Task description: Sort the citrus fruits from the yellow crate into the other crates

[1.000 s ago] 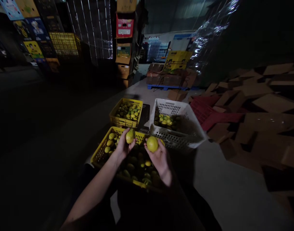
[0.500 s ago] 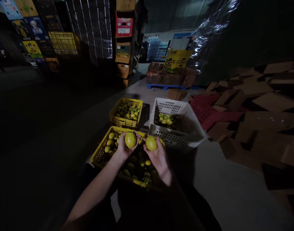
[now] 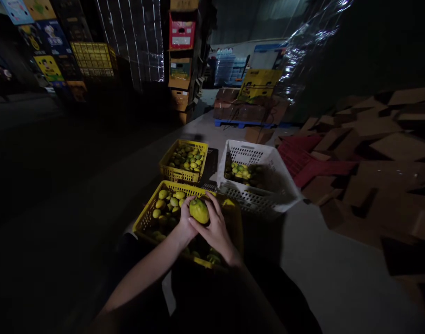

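Lemon [image 3: 199, 211], yellow-green, lower centre of frame: cupped between left hand [image 3: 184, 223] and right hand [image 3: 215, 227], fingers grasping it, over near yellow crate [image 3: 146, 218]; best turned slowly, gripped lightly.

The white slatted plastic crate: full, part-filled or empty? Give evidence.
Part-filled: the white slatted plastic crate holds a low layer of yellow-green fruit, with its walls bare above.

Both bare forearms reach forward and converge at the middle of the view. The left hand [image 3: 185, 222] comes in from the lower left, palm turned inward, fingers [image 3: 188, 204] curled in a grasp. The right hand [image 3: 215, 229] lies just beside it, back upward, its fingers [image 3: 212, 204] bent over the top; the two hands touch
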Demonstrator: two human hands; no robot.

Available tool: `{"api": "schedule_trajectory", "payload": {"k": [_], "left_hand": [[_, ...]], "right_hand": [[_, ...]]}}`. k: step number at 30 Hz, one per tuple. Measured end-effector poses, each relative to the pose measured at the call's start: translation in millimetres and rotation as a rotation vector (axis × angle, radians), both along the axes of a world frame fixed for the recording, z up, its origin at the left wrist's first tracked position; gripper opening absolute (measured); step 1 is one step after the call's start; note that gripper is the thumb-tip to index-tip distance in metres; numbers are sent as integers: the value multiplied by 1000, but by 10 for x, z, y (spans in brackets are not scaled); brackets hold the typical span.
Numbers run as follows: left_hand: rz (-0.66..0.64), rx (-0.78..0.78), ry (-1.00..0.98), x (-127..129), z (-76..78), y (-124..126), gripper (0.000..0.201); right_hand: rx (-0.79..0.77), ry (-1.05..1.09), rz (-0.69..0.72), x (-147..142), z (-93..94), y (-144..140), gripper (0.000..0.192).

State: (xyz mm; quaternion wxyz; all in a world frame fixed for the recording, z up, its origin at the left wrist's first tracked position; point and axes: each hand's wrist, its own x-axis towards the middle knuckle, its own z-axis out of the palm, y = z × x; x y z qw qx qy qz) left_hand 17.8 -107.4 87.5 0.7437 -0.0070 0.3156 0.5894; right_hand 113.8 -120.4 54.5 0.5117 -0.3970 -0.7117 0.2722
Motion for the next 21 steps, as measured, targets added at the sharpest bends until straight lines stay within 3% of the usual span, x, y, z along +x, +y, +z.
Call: {"api": "schedule_trajectory", "payload": {"k": [5,9,13,17,21], "left_hand": [[-83,-37,-18,-61,69,41,31],[-116,139,-56,-143,120,92,30],[-27,243,-144,-264,138,151,18],[74,182,-183,-321,144,162,13],[78,144,-173,-294,159,146,14]], "right_hand": [[109,-13,-55,-17,2,-63,51],[58,142,-134,18,104,-139,46],[-40,346,-217,76,171,-125,53],[-150,450,-195,99,149,-66,54],[-180,499,-145,70,157,-56,53]]}}
